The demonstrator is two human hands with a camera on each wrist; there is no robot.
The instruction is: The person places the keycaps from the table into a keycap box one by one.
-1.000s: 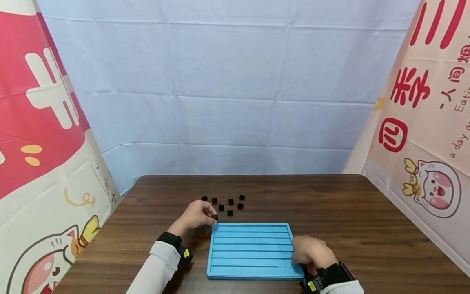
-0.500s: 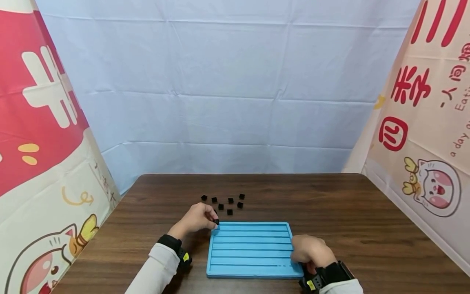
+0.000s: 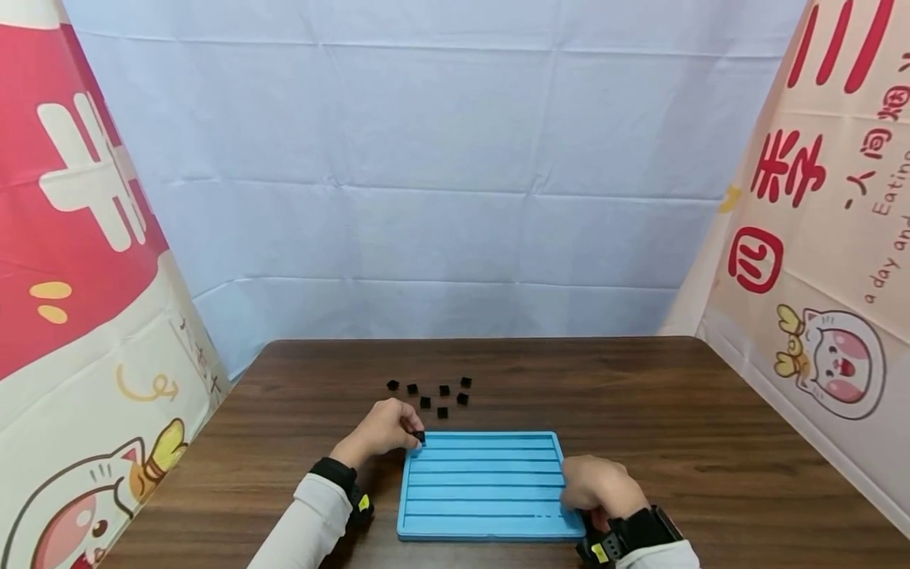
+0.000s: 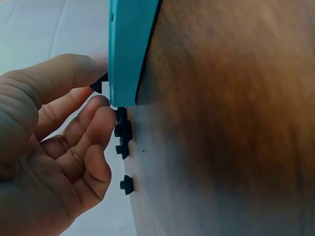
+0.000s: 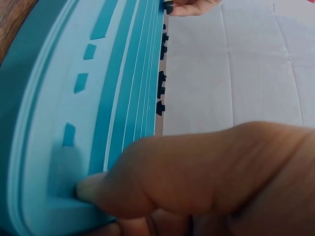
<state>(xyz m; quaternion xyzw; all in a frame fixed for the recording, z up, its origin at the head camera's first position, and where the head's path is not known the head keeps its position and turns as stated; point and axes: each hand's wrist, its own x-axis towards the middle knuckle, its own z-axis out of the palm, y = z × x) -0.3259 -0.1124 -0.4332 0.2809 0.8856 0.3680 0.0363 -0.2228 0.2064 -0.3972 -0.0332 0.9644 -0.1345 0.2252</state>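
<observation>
My left hand (image 3: 384,428) pinches a small black block (image 3: 420,436) at the far left corner of a light blue ridged tray (image 3: 483,478). In the left wrist view, that block (image 4: 98,85) shows between thumb and fingers beside the tray wall (image 4: 129,54), partly hidden by the thumb. At the tray's near right, my right hand (image 3: 600,484) grips the edge. Its thumb (image 5: 113,184) presses inside the corner in the right wrist view, with the other fingers curled outside and partly hidden below.
Several loose black blocks (image 3: 442,412) lie scattered on the brown wooden table (image 3: 640,411) behind the tray. A pale blue cloth (image 3: 441,174) hangs behind the table. Printed cloths (image 3: 817,332) hang at both sides.
My left hand has moved slightly toward me and right, bringing the black block from just behind the tray onto its far left corner. The right hand keeps its hold on the tray.
</observation>
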